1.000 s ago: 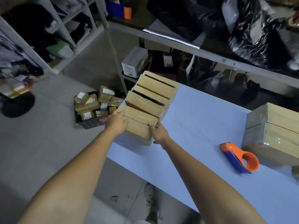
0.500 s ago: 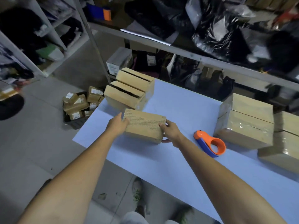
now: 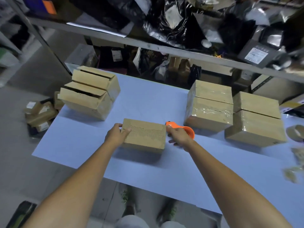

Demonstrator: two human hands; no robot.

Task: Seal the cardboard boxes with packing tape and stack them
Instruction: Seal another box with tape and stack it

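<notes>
A small cardboard box (image 3: 146, 137) lies on the blue table (image 3: 148, 102) in front of me. My left hand (image 3: 116, 134) grips its left end, thumb on top. Just off the box's right end, my right hand (image 3: 178, 137) closes over the handle of the orange tape dispenser (image 3: 188, 130), hiding most of it. Two unsealed boxes (image 3: 87, 102) with gaping flaps stand at the back left. Two stacks of taped boxes stand on the right, one nearer the middle (image 3: 209, 104) and one further right (image 3: 255, 119).
A roll of tape (image 3: 296, 133) and some scraps lie at the table's right edge. On the floor to the left sits a crate of small parcels (image 3: 41, 114). A cluttered metal shelf (image 3: 164, 48) runs behind the table. My feet show below the near edge.
The small box was pulled from the left group to the table's middle. My right hand left the box's right end and moved onto the tape dispenser. The view swung right.
</notes>
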